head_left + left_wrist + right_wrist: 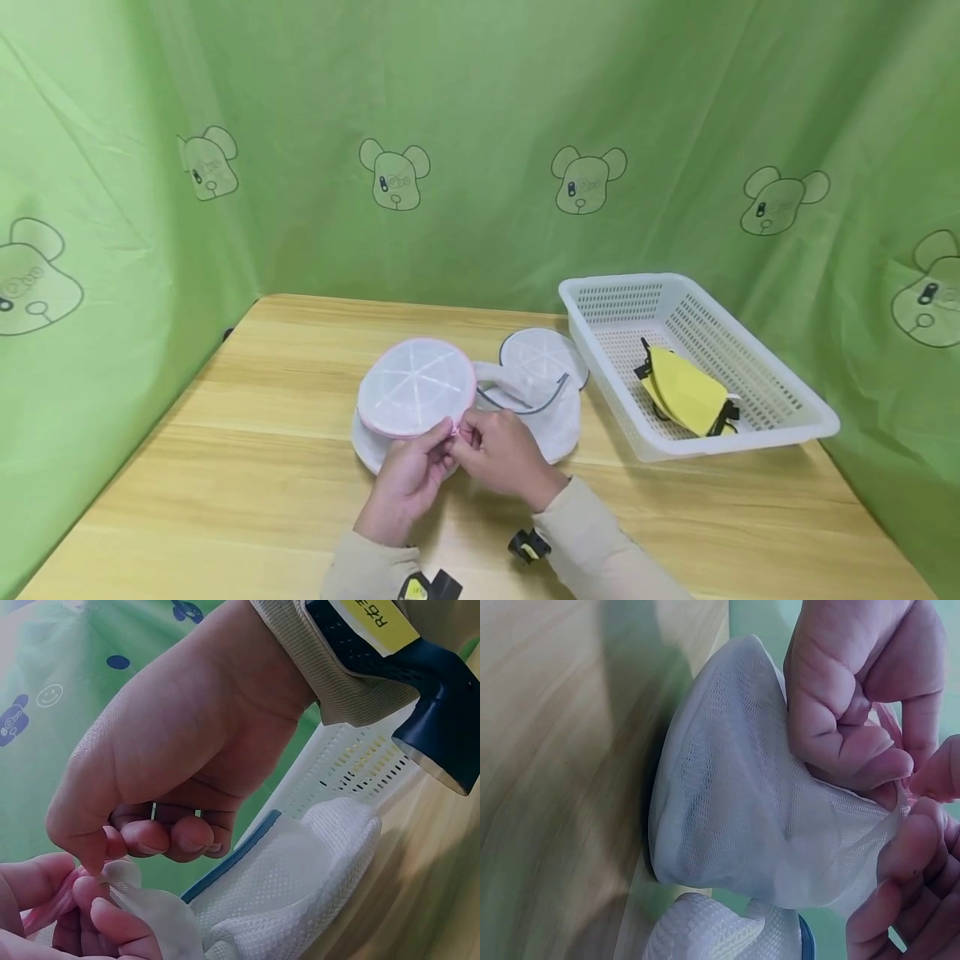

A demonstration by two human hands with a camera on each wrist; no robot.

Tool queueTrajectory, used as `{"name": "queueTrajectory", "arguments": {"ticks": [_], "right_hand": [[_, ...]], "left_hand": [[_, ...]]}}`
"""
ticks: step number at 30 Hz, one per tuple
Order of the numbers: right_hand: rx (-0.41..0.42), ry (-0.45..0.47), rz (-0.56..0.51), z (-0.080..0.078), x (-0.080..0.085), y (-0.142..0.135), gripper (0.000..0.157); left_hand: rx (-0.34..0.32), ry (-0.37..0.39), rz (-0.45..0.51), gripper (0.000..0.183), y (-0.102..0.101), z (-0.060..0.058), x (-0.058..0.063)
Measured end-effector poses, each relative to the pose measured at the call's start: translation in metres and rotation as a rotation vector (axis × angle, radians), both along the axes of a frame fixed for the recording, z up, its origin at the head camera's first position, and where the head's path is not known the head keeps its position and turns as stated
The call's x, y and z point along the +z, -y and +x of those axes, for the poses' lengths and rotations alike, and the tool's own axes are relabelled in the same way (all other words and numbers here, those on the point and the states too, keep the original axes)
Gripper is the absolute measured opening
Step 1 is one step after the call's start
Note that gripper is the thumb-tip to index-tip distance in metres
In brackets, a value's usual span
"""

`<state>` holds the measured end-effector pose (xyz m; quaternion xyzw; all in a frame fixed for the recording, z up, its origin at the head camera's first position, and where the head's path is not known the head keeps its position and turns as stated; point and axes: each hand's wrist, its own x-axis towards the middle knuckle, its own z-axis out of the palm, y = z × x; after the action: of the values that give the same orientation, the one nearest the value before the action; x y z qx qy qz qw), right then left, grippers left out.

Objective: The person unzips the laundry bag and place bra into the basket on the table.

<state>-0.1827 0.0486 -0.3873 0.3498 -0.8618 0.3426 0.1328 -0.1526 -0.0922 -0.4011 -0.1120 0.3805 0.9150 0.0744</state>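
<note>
A round white mesh laundry bag (pixel 417 388) with a pink zipper edge and pale lines crossing its top stands on the table. My left hand (pixel 408 479) pinches its near pink edge between thumb and fingers. Right beside it, my right hand (pixel 501 450) has its fingers curled and pinches the same edge; fingers hide whether the zipper pull is in them. In the right wrist view the white mesh side (pixel 727 780) sags below the fingers. Another white mesh laundry bag (pixel 300 877), edged in dark blue, lies behind my right hand with its lid (pixel 542 357) folded back.
To the right stands a white perforated plastic basket (pixel 750 350), close to the blue-edged bag. Inside it lie yellow cloth pieces (pixel 686 392) with black straps or clips. Wooden table (pixel 225 467) surface extends left and in front; a green curtain (pixel 480 242) hangs around its edges.
</note>
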Motion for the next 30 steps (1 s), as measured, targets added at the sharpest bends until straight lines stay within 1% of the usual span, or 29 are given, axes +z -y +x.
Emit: {"name": "queueTrajectory", "arguments": {"ticks": [3, 10, 16, 19, 23, 30], "right_hand": [[-0.009, -0.006, 0.0, 0.0, 0.0, -0.001, 0.022], [-0.067, -0.052, -0.004, -0.005, -0.001, -0.004, 0.024], [-0.077, -0.042, 0.001, -0.008, -0.001, -0.006, 0.024], [-0.082, -0.038, -0.003, -0.009, 0.0, -0.007, 0.024], [-0.09, -0.033, 0.001, -0.009, 0.0, -0.008, 0.023], [-0.101, -0.026, 0.012, -0.01, 0.0, -0.011, 0.022]], "left_hand": [[0.0, 0.005, 0.0, 0.013, 0.0, 0.0, 0.0], [0.0, -0.009, -0.007, 0.012, 0.0, 0.002, 0.002], [0.001, -0.009, -0.006, 0.013, 0.0, 0.002, 0.004], [0.004, -0.014, -0.006, 0.01, 0.001, 0.003, 0.004], [0.022, -0.007, -0.005, 0.007, 0.002, 0.003, 0.004], [0.04, 0.004, -0.004, 0.009, 0.004, 0.002, 0.003]]}}
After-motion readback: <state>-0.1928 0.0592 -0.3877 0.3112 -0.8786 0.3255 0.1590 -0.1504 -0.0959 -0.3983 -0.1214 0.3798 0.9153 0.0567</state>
